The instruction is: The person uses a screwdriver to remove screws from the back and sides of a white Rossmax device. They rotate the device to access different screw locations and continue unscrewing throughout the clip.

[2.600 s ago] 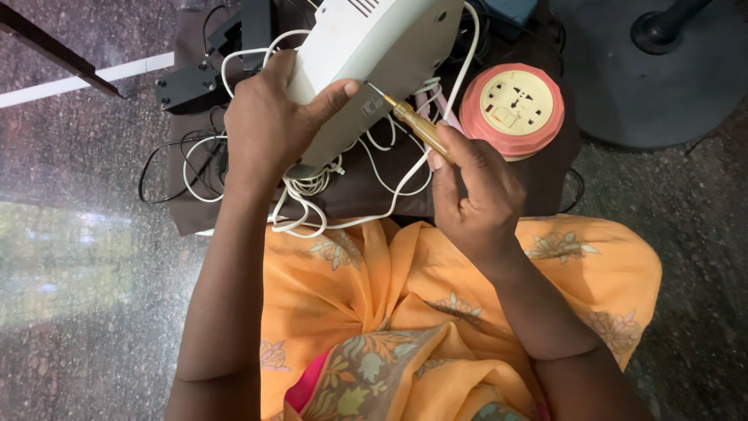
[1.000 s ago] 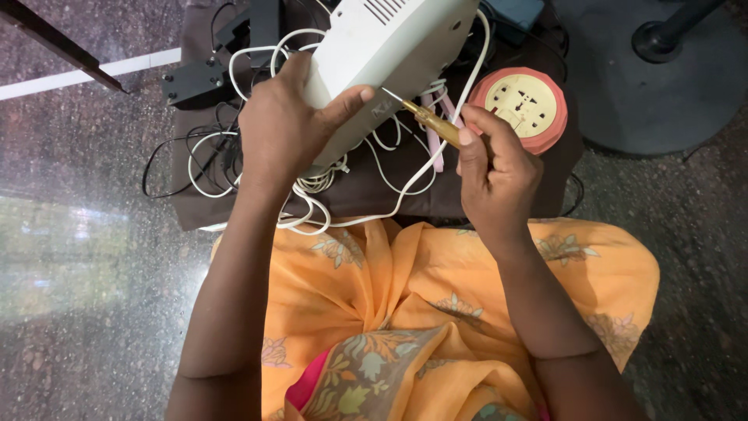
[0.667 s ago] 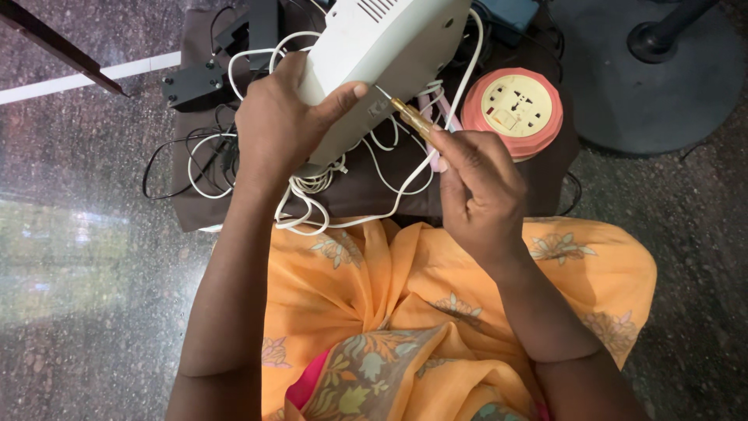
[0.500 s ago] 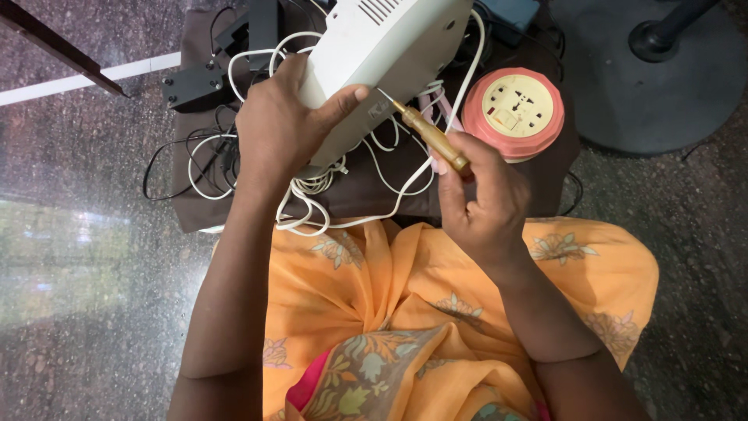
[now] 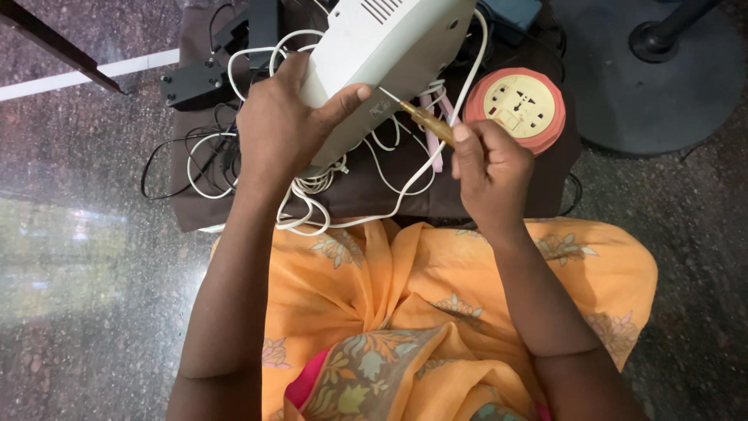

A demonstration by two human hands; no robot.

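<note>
white casing (image 5: pixel 389 54) being worked on with a screwdriver (image 5: pixel 425 121)

the casing is being gripped over the dark cloth (image 5: pixel 366 187) by the left hand (image 5: pixel 284 129); the amber-handled screwdriver is being clenched in the right hand (image 5: pixel 491 171), tip against the casing's side.

– What colours did you have before you?
– Your casing (image 5: pixel 389 54) was off-white, the screwdriver (image 5: pixel 427 123) handle amber, the round socket box (image 5: pixel 516 109) pink and cream, your dress (image 5: pixel 436 312) orange, floral.
</note>
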